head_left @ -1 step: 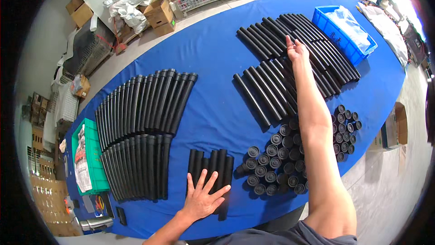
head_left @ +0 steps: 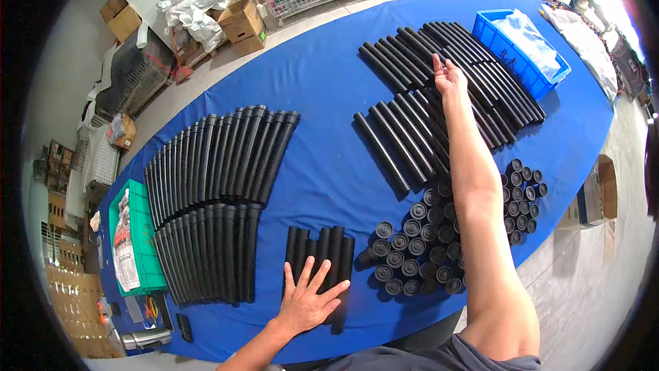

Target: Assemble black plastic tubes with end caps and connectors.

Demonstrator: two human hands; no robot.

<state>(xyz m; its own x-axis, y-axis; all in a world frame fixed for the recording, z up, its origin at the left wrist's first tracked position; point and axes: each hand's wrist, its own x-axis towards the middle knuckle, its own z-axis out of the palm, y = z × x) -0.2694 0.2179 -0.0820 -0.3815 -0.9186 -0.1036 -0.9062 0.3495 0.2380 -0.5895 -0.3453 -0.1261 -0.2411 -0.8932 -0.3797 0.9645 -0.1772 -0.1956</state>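
My left hand point(head_left: 310, 304) lies spread and flat across a small group of black tubes point(head_left: 336, 251) at the table's near edge. Stretched out to the far right, my right hand point(head_left: 450, 77) is over rows of plain black tubes point(head_left: 395, 134). Two of its digits show apart, and nothing is visible in its grasp. Under and beside my right forearm stand many round black caps point(head_left: 410, 247), partly hidden by the arm. To the left lie two rows of black tubes with wider collared ends point(head_left: 226, 158).
A blue cloth-covered table point(head_left: 319, 144) bears everything. A green crate point(head_left: 145, 247) with paper stands at its left edge. At the far right is a blue crate point(head_left: 525, 69) holding clear plastic. Scissors-like tools point(head_left: 151, 309) lie near left. Cardboard boxes point(head_left: 241, 24) stand beyond.
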